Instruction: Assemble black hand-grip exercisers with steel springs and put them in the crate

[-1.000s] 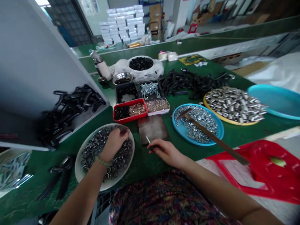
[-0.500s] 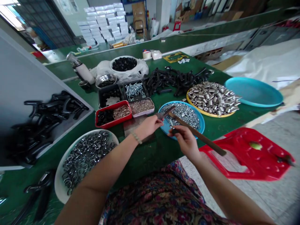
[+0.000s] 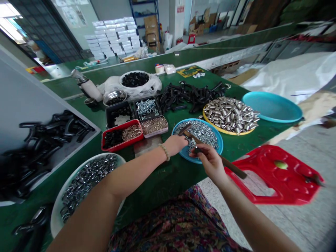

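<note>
Over the blue plate [image 3: 222,143] heaped with steel nuts [image 3: 201,134], my right grip [image 3: 211,162] is clenched on a small dark piece [image 3: 196,150], too small for me to make out. My left grip [image 3: 174,145] sits at the plate's left rim, its fingers hidden, so I cannot tell whether it holds anything. A wooden-handled hammer [image 3: 231,166] lies across the plate, its head on the nuts and its handle running right, past my right grip.

Across the green surface [image 3: 162,178], much looks left: the nuts, the coiled springs [image 3: 231,115] on the yellow plate [image 3: 223,132], the metal rings [image 3: 88,183] in the near-left white bowl [image 3: 89,158] and the black plastic parts [image 3: 189,96] all lie in full heaps. I can pick out no finished batch. On the red tray [image 3: 119,146] and everything else nearby, I can read no brand, label or writing.
</note>
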A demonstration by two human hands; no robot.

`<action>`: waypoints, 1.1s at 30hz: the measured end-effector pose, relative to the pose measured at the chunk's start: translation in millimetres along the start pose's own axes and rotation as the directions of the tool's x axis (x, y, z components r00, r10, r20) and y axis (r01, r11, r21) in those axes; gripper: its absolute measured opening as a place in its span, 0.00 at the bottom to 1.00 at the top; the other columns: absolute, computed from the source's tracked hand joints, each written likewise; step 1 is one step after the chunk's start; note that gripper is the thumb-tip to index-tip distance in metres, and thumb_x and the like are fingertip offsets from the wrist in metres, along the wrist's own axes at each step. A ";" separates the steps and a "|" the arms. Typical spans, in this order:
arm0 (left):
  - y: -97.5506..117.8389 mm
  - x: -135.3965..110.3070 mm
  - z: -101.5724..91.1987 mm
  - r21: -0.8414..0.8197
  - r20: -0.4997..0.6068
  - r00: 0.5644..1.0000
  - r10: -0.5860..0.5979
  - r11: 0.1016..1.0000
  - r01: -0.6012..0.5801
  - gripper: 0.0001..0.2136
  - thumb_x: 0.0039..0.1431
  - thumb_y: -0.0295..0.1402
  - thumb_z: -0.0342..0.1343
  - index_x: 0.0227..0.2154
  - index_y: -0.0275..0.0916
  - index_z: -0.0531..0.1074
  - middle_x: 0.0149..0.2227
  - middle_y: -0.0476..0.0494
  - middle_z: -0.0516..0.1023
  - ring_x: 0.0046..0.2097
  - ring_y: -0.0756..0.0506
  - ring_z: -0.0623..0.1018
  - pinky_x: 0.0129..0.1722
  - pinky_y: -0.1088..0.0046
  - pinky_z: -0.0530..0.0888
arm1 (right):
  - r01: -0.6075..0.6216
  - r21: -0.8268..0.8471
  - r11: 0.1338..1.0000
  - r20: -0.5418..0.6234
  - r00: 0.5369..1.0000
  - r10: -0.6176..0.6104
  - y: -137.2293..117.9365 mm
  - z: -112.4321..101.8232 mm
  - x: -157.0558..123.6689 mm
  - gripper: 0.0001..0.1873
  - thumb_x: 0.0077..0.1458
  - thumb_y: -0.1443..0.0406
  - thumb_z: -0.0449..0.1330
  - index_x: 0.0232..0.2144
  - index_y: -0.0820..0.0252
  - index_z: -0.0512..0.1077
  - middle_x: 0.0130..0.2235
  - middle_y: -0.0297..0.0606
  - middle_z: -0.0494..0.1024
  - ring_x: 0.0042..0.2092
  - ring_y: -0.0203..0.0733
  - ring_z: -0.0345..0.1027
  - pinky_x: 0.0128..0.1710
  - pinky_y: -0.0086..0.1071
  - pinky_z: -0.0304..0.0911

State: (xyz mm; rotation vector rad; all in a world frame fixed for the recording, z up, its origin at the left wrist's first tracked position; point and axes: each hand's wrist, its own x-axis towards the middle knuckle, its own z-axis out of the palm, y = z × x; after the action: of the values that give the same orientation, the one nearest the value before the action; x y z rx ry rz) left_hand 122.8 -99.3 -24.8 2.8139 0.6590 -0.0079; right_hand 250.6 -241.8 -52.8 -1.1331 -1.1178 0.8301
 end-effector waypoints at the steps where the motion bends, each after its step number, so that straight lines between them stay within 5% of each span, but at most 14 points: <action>1: 0.3 -6.9 -1.4 -0.197 -0.045 0.997 -0.067 0.979 0.057 0.06 0.58 0.24 0.53 0.33 0.33 0.75 0.38 0.36 0.78 0.40 0.44 0.78 0.42 0.69 0.73 | 0.006 0.001 1.000 0.034 0.999 -0.006 -2.0 1.9 -1.1 0.10 0.61 0.62 0.55 0.45 0.54 0.66 0.39 0.37 0.78 0.37 0.38 0.76 0.39 0.37 0.73; 2: 0.4 -16.0 -2.9 -0.445 -0.072 0.985 -0.155 0.889 0.108 0.05 0.57 0.25 0.55 0.34 0.33 0.75 0.38 0.38 0.78 0.40 0.45 0.78 0.43 0.70 0.73 | 0.009 -0.001 1.000 0.071 0.997 -0.009 -4.0 3.9 -2.1 0.09 0.61 0.63 0.55 0.45 0.53 0.66 0.40 0.37 0.78 0.37 0.38 0.76 0.39 0.36 0.73; 4: 0.6 -39.5 -6.2 -0.875 -0.022 0.946 -0.324 0.463 0.139 0.06 0.55 0.27 0.58 0.36 0.34 0.74 0.37 0.41 0.78 0.40 0.47 0.79 0.43 0.71 0.74 | 0.009 -0.020 1.000 0.154 0.988 -0.006 -7.7 9.5 -3.3 0.09 0.62 0.64 0.54 0.45 0.54 0.66 0.39 0.37 0.77 0.36 0.37 0.76 0.39 0.35 0.73; 6: 1.0 -65.8 -9.9 -0.994 0.110 0.908 -0.405 -0.041 0.102 0.07 0.53 0.27 0.61 0.37 0.34 0.74 0.36 0.43 0.78 0.38 0.49 0.79 0.42 0.74 0.74 | 0.007 -0.059 0.998 0.261 0.965 0.009 -11.3 17.6 -2.2 0.09 0.62 0.65 0.52 0.46 0.54 0.66 0.38 0.37 0.77 0.36 0.37 0.76 0.39 0.34 0.72; 7: 1.1 -78.3 -11.8 -0.973 0.167 0.891 -0.421 -0.215 0.081 0.08 0.52 0.26 0.62 0.37 0.34 0.74 0.35 0.44 0.79 0.36 0.50 0.79 0.41 0.75 0.75 | 0.010 -0.083 0.996 0.319 0.948 0.018 -13.4 22.3 -0.8 0.10 0.62 0.65 0.52 0.46 0.54 0.65 0.38 0.36 0.76 0.36 0.37 0.76 0.39 0.34 0.72; 10: -0.6 -109.2 -17.0 -0.908 0.255 0.856 -0.450 -0.415 0.052 0.11 0.50 0.26 0.64 0.38 0.34 0.75 0.32 0.45 0.79 0.33 0.53 0.78 0.38 0.79 0.75 | 0.041 -0.161 0.986 0.482 0.875 0.042 -23.5 36.9 6.1 0.12 0.62 0.67 0.50 0.48 0.53 0.65 0.39 0.36 0.76 0.39 0.36 0.75 0.40 0.32 0.70; 13: -7.6 -130.8 -21.1 -0.917 0.280 0.843 -0.459 -0.387 0.094 0.12 0.47 0.28 0.66 0.37 0.34 0.77 0.30 0.46 0.79 0.31 0.53 0.78 0.37 0.79 0.75 | 0.121 -0.248 0.961 0.629 0.774 0.065 -36.9 48.7 12.3 0.14 0.62 0.69 0.50 0.48 0.52 0.66 0.41 0.36 0.76 0.40 0.36 0.73 0.42 0.32 0.69; 16: -15.8 -148.4 -26.7 -0.948 0.281 0.866 -0.413 -0.259 0.184 0.14 0.45 0.33 0.68 0.35 0.33 0.77 0.31 0.45 0.80 0.31 0.52 0.77 0.38 0.75 0.74 | 0.146 -0.282 0.948 0.702 0.705 0.100 -42.3 60.6 13.8 0.14 0.61 0.68 0.50 0.48 0.52 0.68 0.41 0.37 0.76 0.42 0.37 0.73 0.44 0.34 0.67; 18: -18.3 -159.1 -32.4 -0.976 0.218 0.887 -0.408 -0.117 0.186 0.12 0.46 0.33 0.66 0.35 0.34 0.78 0.32 0.44 0.80 0.32 0.50 0.77 0.40 0.72 0.74 | 0.033 -0.200 0.979 0.685 0.719 0.115 -38.3 71.6 12.2 0.12 0.62 0.66 0.51 0.47 0.53 0.68 0.39 0.37 0.76 0.41 0.38 0.73 0.43 0.34 0.68; 21: -16.3 -173.0 -41.1 -0.971 -0.030 0.897 -0.441 0.226 0.079 0.06 0.51 0.30 0.62 0.33 0.36 0.78 0.36 0.45 0.80 0.38 0.48 0.78 0.46 0.69 0.73 | -0.280 0.117 0.953 0.586 0.794 0.162 -28.0 93.0 8.9 0.09 0.59 0.58 0.56 0.41 0.53 0.67 0.33 0.34 0.75 0.32 0.36 0.73 0.34 0.31 0.69; 23: -13.6 -180.4 -43.7 -0.887 -0.220 0.865 -0.451 0.461 0.014 0.05 0.54 0.26 0.57 0.28 0.37 0.78 0.41 0.44 0.79 0.44 0.47 0.77 0.50 0.68 0.71 | -0.427 0.290 0.857 0.520 0.821 0.233 -23.8 106.8 7.6 0.15 0.53 0.53 0.61 0.39 0.52 0.65 0.29 0.32 0.74 0.25 0.34 0.69 0.26 0.29 0.66; 25: -12.2 -186.5 -43.2 -0.801 -0.355 0.798 -0.487 0.598 0.008 0.10 0.55 0.22 0.52 0.27 0.37 0.77 0.48 0.43 0.76 0.49 0.46 0.75 0.55 0.67 0.68 | -0.493 0.335 0.803 0.499 0.816 0.292 -22.1 117.3 7.6 0.19 0.48 0.52 0.65 0.38 0.52 0.65 0.28 0.32 0.73 0.23 0.34 0.66 0.23 0.28 0.64; 28: -12.9 -195.1 -42.2 -0.754 -0.442 0.710 -0.548 0.655 0.037 0.14 0.54 0.17 0.48 0.29 0.37 0.78 0.54 0.42 0.71 0.55 0.45 0.70 0.60 0.63 0.64 | -0.508 0.287 0.812 0.540 0.786 0.301 -18.1 125.4 9.1 0.18 0.48 0.53 0.66 0.37 0.53 0.67 0.29 0.34 0.75 0.26 0.36 0.69 0.26 0.31 0.67; 33: -8.5 -207.6 -49.0 -0.760 -0.395 0.812 -0.429 0.650 -0.026 0.13 0.60 0.23 0.47 0.34 0.38 0.78 0.58 0.40 0.67 0.58 0.43 0.67 0.61 0.63 0.62 | -0.427 0.290 0.856 0.525 0.819 0.230 -6.5 127.6 10.1 0.14 0.52 0.55 0.64 0.37 0.54 0.69 0.30 0.33 0.76 0.29 0.36 0.72 0.32 0.32 0.68</action>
State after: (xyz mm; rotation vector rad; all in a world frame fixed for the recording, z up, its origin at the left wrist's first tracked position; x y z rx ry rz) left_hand -69.8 -170.6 33.4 1.8881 0.8589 0.8667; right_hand 130.1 -200.3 -38.9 -0.8033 -1.0787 1.6102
